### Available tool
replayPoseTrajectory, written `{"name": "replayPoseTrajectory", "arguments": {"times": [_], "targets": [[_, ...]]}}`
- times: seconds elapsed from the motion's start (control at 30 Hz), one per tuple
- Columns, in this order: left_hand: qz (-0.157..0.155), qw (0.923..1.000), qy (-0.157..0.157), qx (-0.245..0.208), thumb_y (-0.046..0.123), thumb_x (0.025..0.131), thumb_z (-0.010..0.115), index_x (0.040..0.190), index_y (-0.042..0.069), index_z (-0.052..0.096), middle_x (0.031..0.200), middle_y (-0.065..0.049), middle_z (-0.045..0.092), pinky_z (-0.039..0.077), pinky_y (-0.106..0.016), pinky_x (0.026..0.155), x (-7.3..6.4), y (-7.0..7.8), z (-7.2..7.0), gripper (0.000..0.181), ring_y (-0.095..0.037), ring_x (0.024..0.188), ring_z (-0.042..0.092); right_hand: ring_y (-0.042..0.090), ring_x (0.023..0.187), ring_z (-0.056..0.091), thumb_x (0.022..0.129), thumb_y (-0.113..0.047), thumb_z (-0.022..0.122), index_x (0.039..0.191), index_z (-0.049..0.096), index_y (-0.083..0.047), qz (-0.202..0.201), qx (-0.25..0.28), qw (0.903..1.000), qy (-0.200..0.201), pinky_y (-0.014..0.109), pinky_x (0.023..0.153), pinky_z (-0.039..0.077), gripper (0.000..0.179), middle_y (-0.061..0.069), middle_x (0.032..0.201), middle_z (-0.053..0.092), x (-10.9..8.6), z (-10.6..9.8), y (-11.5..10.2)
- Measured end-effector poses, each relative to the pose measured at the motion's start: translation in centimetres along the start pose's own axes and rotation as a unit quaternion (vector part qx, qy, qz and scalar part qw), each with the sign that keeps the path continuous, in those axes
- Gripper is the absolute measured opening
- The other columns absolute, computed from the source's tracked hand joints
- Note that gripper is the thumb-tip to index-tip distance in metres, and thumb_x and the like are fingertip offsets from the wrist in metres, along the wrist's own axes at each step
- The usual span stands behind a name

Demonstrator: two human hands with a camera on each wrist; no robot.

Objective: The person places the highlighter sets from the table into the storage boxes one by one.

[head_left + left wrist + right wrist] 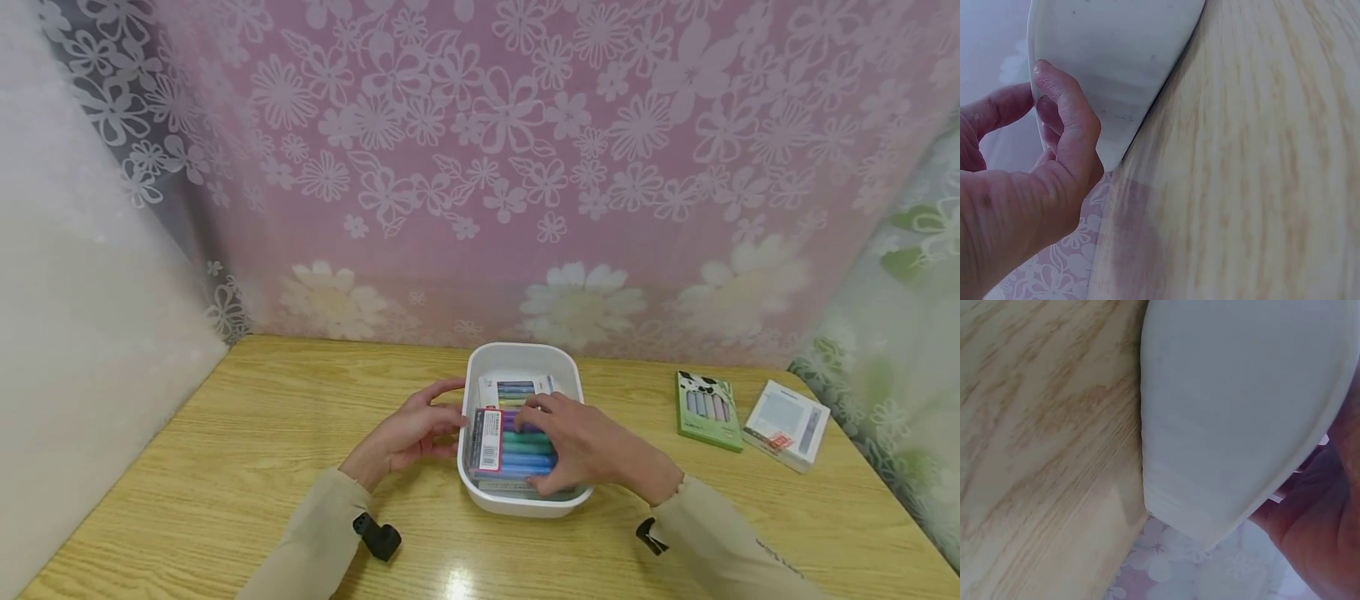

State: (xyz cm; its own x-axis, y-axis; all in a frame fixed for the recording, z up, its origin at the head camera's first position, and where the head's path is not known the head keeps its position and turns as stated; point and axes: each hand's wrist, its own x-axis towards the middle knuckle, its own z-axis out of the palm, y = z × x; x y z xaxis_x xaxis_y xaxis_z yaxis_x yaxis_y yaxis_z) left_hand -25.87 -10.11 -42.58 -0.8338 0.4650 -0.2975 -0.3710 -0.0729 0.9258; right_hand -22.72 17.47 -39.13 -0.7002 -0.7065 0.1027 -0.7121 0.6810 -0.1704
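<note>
A white plastic bin (522, 360) with rounded corners stands on the table. My left hand (418, 432) is at its left side, fingers bent against the rim and outer wall; the left wrist view shows a fingertip on the wall (1116, 56). Inside lies a clear pack of coloured pens (522, 461), purple through green to blue, with a white barcode label edged in red. My right hand (588, 442) reaches over the bin's right rim and grips this pack, thumb at the near edge and fingers farther back. Another pen box (487, 392) lies behind it, partly covered.
To the right on the wooden table (322, 375) lie a green panda-print box of pastel pens (708, 412) and a white box with a red sticker (787, 425). A pink floral curtain (450, 167) hangs along the back edge, with pale sheets at both sides.
</note>
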Motion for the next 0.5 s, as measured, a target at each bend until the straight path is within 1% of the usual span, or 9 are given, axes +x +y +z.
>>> {"name": "replayPoseTrajectory", "arguments": {"times": [0.23, 0.4, 0.5], "targets": [[0.001, 1.0, 0.006, 0.008, 0.007, 0.094, 0.063, 0.156, 0.02, 0.036, 0.13, -0.014, 0.064, 0.061, -0.031, 0.072, -0.14, 0.03, 0.17, 0.068, -0.019, 0.097, 0.066, 0.019, 0.112, 0.059, 0.076, -0.056, 0.081, 0.124, 0.061, -0.024, 0.02, 0.022, 0.999, -0.033, 0.042, 0.09, 0.057, 0.061, 0.003, 0.133, 0.06, -0.15, -0.16, -0.06], [0.003, 0.9999, 0.008, 0.01, 0.007, 0.094, 0.063, 0.155, 0.02, 0.036, 0.13, -0.014, 0.065, 0.061, -0.032, 0.072, -0.13, -0.01, 0.16, 0.069, -0.018, 0.097, 0.067, 0.023, 0.121, 0.058, 0.076, -0.06, 0.083, 0.128, 0.062, -0.022, 0.033, 0.047, 0.9973, -0.045, 0.047, 0.097, 0.055, 0.068, 0.005, 0.139, 0.057, -0.42, -0.56, -0.19], [0.004, 0.9999, 0.008, 0.011, 0.007, 0.094, 0.063, 0.155, 0.019, 0.037, 0.13, -0.013, 0.065, 0.061, -0.033, 0.073, -0.06, -0.13, 0.12, 0.068, -0.018, 0.097, 0.067, 0.027, 0.127, 0.057, 0.077, -0.061, 0.082, 0.131, 0.062, -0.022, 0.038, 0.072, 0.9957, -0.044, 0.051, 0.101, 0.053, 0.07, 0.009, 0.146, 0.055, -0.67, -0.88, -0.15]]}}
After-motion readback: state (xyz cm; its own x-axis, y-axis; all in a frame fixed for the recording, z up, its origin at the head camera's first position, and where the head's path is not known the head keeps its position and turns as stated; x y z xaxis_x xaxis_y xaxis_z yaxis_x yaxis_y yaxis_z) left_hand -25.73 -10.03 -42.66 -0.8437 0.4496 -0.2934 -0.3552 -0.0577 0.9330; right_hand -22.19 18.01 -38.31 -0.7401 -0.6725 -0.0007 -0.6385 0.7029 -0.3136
